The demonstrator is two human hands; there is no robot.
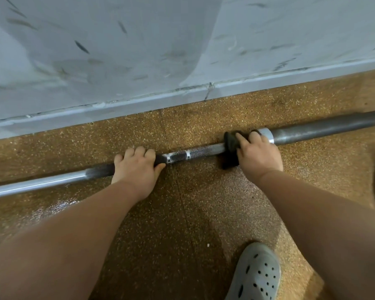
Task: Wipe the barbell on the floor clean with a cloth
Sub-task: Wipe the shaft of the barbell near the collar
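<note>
A: While both arms reach down, where's the barbell [195, 153]?
B: On the floor [182, 213], along the wall [117, 50]. Left hand [136, 167] grip closed over the shaft.
A: Right hand [258, 154]?
B: Clamping the dark cloth [231, 146] round the bar beside the sleeve.

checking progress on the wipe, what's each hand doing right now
Left hand: closed around the barbell, bare, no cloth.
Right hand: closed on the dark cloth, pressing it around the bar.

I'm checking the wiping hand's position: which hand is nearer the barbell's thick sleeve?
Right. The right hand presses the dark cloth on the barbell right beside the sleeve; the left hand grips the shaft farther along, away from it.
</note>
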